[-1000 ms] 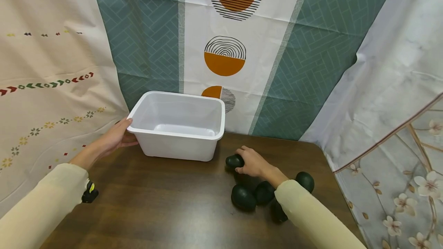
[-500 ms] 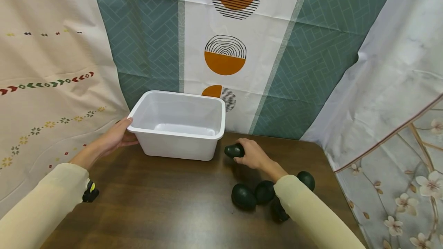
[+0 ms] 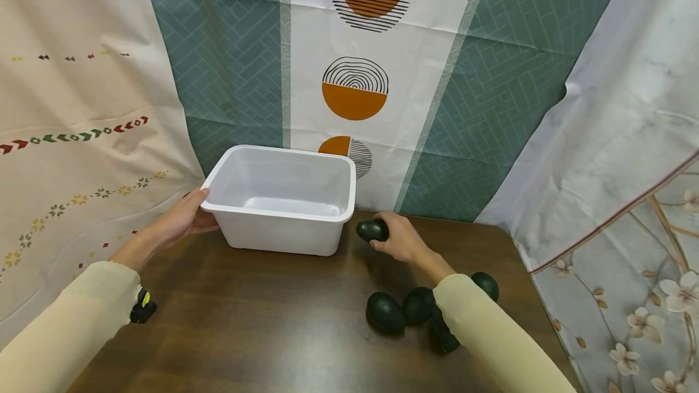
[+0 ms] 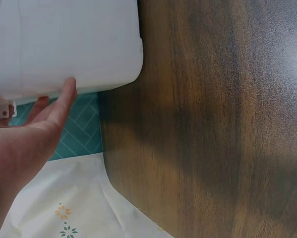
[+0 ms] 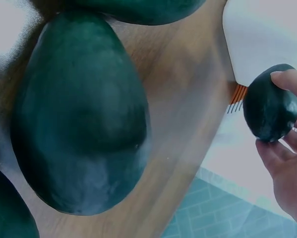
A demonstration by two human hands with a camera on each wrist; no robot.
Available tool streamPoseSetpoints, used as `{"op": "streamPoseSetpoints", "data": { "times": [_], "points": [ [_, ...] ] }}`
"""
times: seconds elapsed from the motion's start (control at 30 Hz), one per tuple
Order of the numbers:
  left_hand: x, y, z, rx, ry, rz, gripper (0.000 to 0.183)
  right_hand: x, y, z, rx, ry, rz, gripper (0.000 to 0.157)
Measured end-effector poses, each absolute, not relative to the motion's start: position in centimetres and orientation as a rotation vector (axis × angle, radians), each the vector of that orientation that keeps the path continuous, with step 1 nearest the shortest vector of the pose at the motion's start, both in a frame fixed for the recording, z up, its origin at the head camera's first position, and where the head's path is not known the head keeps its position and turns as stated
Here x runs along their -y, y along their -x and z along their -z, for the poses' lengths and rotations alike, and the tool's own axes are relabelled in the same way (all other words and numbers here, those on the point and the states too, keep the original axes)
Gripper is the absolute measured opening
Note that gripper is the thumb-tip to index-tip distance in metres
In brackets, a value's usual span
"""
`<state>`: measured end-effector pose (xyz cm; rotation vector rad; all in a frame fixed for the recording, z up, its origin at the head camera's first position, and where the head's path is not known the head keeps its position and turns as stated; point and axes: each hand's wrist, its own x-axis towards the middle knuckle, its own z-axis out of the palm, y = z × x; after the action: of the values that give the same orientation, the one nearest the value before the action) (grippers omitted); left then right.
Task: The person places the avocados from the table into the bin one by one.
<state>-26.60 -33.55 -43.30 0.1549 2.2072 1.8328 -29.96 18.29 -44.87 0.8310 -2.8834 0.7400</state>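
A dark green avocado (image 3: 372, 230) is held by its right side in my right hand (image 3: 401, 238). The right wrist view shows the thumb on one side of this avocado (image 5: 268, 106) and fingers on the other. It is raised off the table, just right of a white plastic bin (image 3: 278, 233). At the bin's left end, my left hand (image 3: 188, 214) grips the rim, thumb on top and fingers below. In the left wrist view a fingertip touches the outer wall of the bin (image 4: 74, 44). Several loose avocados (image 3: 385, 313) lie near my right forearm.
The brown wooden table (image 3: 262, 320) ends at a patterned cloth (image 3: 355, 96) behind the bin. A floral cloth (image 3: 628, 296) hangs along the right edge. One avocado (image 3: 485, 285) lies farther right, partly behind the right sleeve (image 3: 491, 332).
My right hand has lifted the avocado upward and away from the loose ones, and the avocado has turned slightly. My left hand and the bin have stayed in place.
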Motion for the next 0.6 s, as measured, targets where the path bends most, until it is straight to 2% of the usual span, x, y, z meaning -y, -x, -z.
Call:
{"op": "streamPoseSetpoints", "data": {
  "times": [0.6],
  "points": [
    [33.5, 26.5, 43.6, -2.220, -0.177, -1.841, 0.074, -18.8, 30.7, 42.8, 2.801, -0.769, -0.805, 0.061]
  ]
}}
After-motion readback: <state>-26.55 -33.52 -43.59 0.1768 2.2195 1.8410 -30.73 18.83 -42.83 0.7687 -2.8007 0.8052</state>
